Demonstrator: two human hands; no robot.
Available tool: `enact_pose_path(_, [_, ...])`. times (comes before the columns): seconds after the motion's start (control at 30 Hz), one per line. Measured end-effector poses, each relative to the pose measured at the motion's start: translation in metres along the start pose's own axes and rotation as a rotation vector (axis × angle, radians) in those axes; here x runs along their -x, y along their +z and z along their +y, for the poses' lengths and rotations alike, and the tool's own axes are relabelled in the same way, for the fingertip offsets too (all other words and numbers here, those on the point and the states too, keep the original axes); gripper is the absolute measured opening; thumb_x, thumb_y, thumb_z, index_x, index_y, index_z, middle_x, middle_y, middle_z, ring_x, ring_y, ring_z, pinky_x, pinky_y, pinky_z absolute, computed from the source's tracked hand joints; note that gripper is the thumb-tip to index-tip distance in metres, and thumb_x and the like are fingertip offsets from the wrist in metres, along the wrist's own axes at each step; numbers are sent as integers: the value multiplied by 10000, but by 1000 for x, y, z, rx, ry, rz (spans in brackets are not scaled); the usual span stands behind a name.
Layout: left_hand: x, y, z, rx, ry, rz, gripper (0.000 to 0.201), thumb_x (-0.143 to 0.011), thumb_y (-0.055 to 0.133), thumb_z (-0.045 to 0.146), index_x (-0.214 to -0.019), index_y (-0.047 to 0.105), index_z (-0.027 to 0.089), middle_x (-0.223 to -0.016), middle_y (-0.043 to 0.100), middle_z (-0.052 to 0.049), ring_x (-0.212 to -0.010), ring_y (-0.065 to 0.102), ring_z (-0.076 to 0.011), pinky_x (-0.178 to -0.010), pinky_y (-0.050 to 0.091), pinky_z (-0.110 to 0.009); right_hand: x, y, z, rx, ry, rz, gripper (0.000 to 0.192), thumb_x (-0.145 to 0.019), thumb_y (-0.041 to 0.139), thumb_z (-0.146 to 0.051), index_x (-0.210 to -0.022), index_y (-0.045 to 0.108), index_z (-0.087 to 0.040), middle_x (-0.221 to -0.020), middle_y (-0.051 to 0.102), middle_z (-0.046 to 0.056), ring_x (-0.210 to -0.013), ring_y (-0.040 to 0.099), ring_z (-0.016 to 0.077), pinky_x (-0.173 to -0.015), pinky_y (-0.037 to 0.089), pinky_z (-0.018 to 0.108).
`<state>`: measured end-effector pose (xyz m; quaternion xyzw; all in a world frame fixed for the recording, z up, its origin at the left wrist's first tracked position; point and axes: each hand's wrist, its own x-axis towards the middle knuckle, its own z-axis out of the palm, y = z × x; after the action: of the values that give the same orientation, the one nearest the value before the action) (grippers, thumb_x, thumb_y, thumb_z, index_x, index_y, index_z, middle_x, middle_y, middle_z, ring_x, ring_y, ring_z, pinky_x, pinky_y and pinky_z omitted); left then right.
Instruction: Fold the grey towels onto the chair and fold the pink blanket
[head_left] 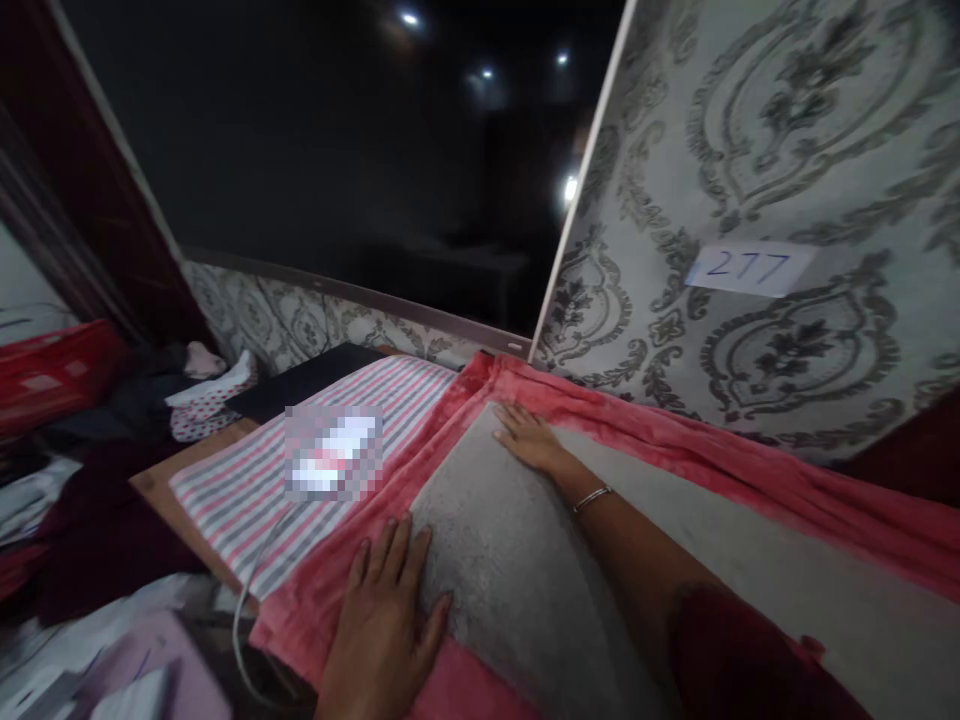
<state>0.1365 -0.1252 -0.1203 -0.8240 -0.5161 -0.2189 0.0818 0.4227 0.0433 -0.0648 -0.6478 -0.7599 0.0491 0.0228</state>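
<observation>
My left hand [386,625] lies flat on the near left edge of a grey cloth panel [495,530], its fingers spread partly over a red fleecy blanket [300,605]. Toward the panel's far left corner, my right hand [525,437] presses down with fingers stretched out, a silver bangle [592,498] on the wrist. The blanket spreads beneath the grey panel and shows along its far side. Neither hand grips anything visible.
A striped cloth [247,480] beside the blanket bears a bright, pixelated object with a white cable [241,625]. Behind stands a large black screen [337,150] against patterned wallpaper. A paper label [750,268] reads 277. Clothes and a red bag [60,370] are piled at left.
</observation>
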Motion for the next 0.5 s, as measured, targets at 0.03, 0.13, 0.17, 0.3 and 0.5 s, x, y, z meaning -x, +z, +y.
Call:
enact_pose_path(0.03, [0, -2, 2, 8, -9, -8, 580, -919, 507, 445, -1454, 532, 223, -1550, 461, -111, -1435, 437, -316, -1141, 418, -567, -5, 1, 7, 16, 30, -5, 627, -1049, 262, -474, -1617, 239, -209, -1673, 186, 102, -1544, 166, 258, -1224, 174, 532])
enact_pose_path(0.13, [0, -8, 5, 29, -29, -46, 606, -895, 547, 411, -1471, 506, 228, -1567, 436, -119, -1444, 421, -322, -1152, 404, -573, -12, 3, 12, 44, 50, 1, 614, -1051, 252, -461, -1616, 243, -221, -1674, 193, 88, -1542, 178, 233, -1228, 186, 499])
enact_pose_path(0.17, [0, -9, 6, 35, -35, -63, 618, -885, 562, 402, -1476, 500, 230, -1569, 432, -121, -1447, 416, -325, -1155, 400, -576, -11, 2, 9, 46, 72, -1, 611, -1051, 258, -458, -1612, 258, -216, -1674, 195, 94, -1541, 186, 242, -1225, 186, 511])
enact_pose_path(0.3, [0, -11, 8, 58, -77, -97, 613, -883, 578, 391, -1469, 509, 226, -1573, 424, -126, -1458, 395, -336, -1165, 382, -590, 20, -3, -24, 36, 145, 34, 626, -1037, 308, -488, -1597, 306, -209, -1674, 176, 133, -1542, 162, 314, -1192, 188, 615])
enact_pose_path(0.5, [-6, -20, 11, 98, -98, -159, 599, -897, 561, 365, -1471, 506, 201, -1562, 436, -150, -1462, 386, -344, -1180, 344, -614, 139, 18, -75, -63, -295, 23, 658, -989, 456, -536, -1597, 293, -346, -1688, 131, 52, -1550, 123, 310, -1218, 147, 604])
